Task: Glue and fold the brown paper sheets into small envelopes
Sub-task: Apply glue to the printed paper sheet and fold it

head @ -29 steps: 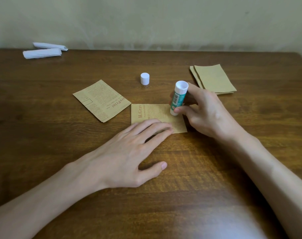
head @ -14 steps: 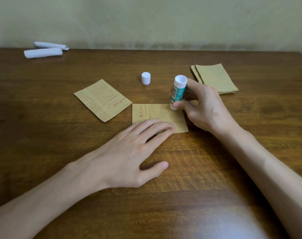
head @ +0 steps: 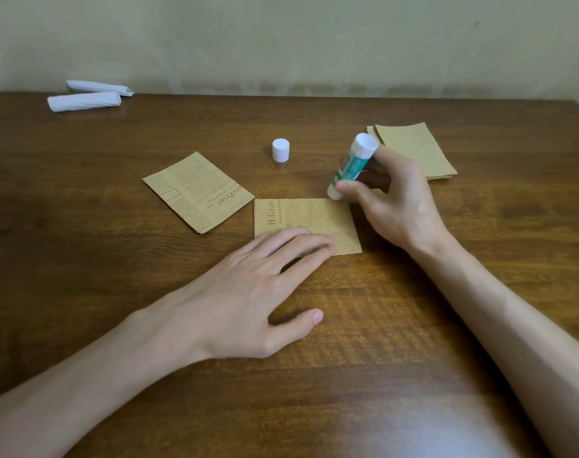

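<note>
The brown sheet (head: 309, 214) is pressed onto the worktop (head: 83, 259) by the spread left grip (head: 241, 292). At its far right corner, the glue stick (head: 352, 164) is pinched in the right grip (head: 400, 206).

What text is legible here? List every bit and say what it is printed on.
"H.Grav": on the brown sheet under the left hand.
"urePrint": upside down, on the folded paper beside it.
Fine print on both, and the glue stick label: too blurred to read.
</note>
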